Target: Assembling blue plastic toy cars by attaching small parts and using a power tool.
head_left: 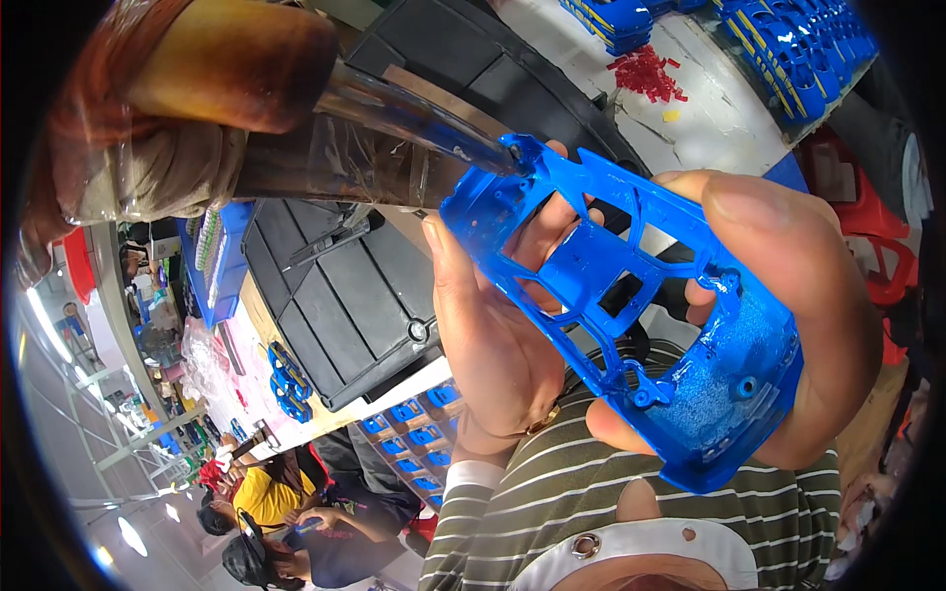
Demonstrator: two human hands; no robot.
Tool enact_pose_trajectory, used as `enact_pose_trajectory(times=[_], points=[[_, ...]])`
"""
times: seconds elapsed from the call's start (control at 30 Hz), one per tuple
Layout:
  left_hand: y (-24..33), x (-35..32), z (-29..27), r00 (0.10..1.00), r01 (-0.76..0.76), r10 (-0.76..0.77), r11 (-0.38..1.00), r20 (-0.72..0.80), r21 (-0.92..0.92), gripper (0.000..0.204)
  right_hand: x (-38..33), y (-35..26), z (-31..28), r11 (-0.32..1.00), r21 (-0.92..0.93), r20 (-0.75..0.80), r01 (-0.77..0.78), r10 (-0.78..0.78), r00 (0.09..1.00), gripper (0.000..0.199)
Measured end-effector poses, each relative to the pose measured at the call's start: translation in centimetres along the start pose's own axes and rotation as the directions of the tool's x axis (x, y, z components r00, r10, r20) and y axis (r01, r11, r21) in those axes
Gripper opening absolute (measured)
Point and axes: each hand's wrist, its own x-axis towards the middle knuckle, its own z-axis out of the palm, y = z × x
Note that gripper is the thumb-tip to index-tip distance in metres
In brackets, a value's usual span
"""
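Both my hands hold a glossy blue plastic toy car body shell (581, 268), its hollow inside and window openings facing up. My left hand (493, 340) grips the far left part, thumb along the edge and fingers partly showing through the openings. My right hand (803, 286) is wrapped around the right side, with its thumb on the upper edge and other fingers partly hidden beneath. A shiny metal rod (419, 113) slants in from the upper left, its tip at the shell's far end. Whether the two touch, I cannot tell.
Behind the rod is a brown, plastic-wrapped fixture (232, 69). Black ribbed panels (335, 305) lie on the table, one bearing a slim tool (330, 241). Small red pieces (647, 74) and stacked blue shells (798, 54) are at the far right. Co-workers (271, 497) sit lower left.
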Motion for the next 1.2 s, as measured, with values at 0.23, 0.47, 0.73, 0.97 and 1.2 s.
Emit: enact_pose_trajectory(times=[0.23,0.47,0.73,0.97,1.2], points=[[0.0,0.5,-0.7,0.995,0.068,-0.056,0.987,0.083,-0.148,0.063,-0.4,1.2,1.0,0.989,0.008,-0.140,0.144,-0.142,0.980,0.103],[-0.9,1.0,-2.3,0.983,0.014,0.004,0.995,0.183,-0.096,0.066,-0.5,0.7,0.8,0.992,0.018,-0.129,0.122,-0.119,0.984,0.104],[-1.1,1.8,-3.0,0.951,-0.042,0.058,0.997,0.304,-0.059,0.065,-0.1,-0.9,0.3,0.977,-0.088,-0.070,-0.195,0.189,0.979,0.082],[-1.9,0.9,-2.7,0.959,-0.102,0.125,0.989,0.253,-0.103,0.050,-1.4,0.7,1.9,0.973,-0.206,-0.222,-0.105,0.058,0.973,0.087],[-1.9,-0.3,-2.2,0.998,-0.036,0.038,0.999,0.057,-0.038,0.037,-2.2,0.6,2.6,0.965,-0.244,-0.301,-0.093,0.016,0.953,0.087]])
